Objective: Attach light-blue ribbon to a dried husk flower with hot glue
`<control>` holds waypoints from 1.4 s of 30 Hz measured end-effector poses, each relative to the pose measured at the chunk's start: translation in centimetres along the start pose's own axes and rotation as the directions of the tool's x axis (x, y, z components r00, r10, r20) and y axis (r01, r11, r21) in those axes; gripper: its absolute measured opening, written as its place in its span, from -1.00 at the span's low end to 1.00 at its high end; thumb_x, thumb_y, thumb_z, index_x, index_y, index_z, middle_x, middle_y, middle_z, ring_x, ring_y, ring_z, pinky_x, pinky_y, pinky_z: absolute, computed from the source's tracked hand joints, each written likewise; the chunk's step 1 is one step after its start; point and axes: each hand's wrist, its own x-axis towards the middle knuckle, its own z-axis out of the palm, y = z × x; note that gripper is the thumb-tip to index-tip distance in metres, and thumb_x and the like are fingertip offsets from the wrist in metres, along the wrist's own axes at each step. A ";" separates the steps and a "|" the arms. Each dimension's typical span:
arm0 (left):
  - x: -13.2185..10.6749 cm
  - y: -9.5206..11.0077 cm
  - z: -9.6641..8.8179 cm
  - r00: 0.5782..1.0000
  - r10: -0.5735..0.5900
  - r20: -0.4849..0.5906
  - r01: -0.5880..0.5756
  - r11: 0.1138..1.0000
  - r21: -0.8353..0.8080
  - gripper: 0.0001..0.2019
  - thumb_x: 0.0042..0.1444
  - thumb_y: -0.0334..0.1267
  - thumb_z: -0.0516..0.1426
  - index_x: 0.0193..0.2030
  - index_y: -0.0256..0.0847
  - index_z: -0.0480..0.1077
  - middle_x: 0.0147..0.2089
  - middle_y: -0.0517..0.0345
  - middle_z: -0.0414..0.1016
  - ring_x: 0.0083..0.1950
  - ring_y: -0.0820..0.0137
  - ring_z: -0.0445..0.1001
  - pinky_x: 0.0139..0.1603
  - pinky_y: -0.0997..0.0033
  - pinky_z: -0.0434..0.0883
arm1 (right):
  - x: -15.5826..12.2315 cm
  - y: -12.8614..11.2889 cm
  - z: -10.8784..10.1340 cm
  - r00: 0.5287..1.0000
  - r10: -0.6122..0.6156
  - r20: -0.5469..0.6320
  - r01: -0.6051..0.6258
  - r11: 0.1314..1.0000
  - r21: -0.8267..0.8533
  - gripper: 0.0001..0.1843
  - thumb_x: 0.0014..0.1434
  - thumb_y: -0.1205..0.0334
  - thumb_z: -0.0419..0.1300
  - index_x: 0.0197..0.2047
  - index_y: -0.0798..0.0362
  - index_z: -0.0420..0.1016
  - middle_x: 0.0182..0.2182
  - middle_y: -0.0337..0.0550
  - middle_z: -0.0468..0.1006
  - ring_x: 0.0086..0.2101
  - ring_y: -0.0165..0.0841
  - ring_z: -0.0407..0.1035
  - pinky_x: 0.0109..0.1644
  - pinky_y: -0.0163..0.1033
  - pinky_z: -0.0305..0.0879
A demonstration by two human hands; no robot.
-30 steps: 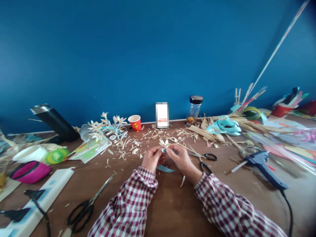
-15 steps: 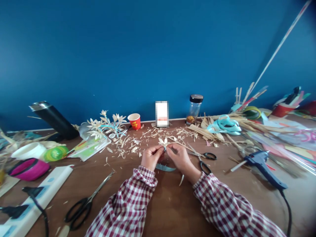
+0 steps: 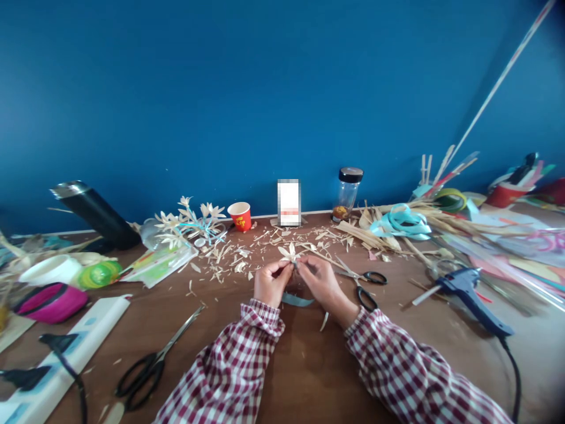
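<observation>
Between my two hands, in the middle of the view, a small cream-coloured handmade flower (image 3: 289, 253) points its petals away from me. My left hand (image 3: 271, 284) pinches its base between thumb and forefinger. From the other side my right hand (image 3: 321, 284) pinches the same base, fingertips touching those of the left. A strip of light blue ribbon (image 3: 297, 300) hangs in a loop below the fingers; where it meets the flower is hidden. Just beyond my right wrist lie open scissors (image 3: 362, 282) with black handles.
Another pair of scissors (image 3: 152, 362) and a power strip (image 3: 95, 330) lie at left. Finished flowers (image 3: 189, 221), a red paper cup (image 3: 239, 217) and a glass jar (image 3: 348, 194) stand behind scattered shavings. At right are a glue gun (image 3: 472, 294) and a blue ribbon coil (image 3: 401, 224).
The flower has turned and tilted slightly to the left, its petals showing more widely. My left hand has shifted a little; both hands keep their pinch.
</observation>
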 end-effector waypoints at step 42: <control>0.7 0.2 0.0 0.917 -0.397 -0.046 0.347 0.847 -0.402 -0.81 -0.17 -0.30 0.33 -0.38 -0.26 0.48 -0.48 0.19 0.51 -0.48 0.55 0.45 -0.42 0.56 0.42 | 0.1 0.0 -1.3 0.980 -0.018 0.197 0.124 0.832 -0.541 -0.83 0.07 0.28 0.13 -0.29 0.01 0.54 -0.35 -0.15 0.59 -0.30 -0.30 0.44 -0.21 -0.27 0.27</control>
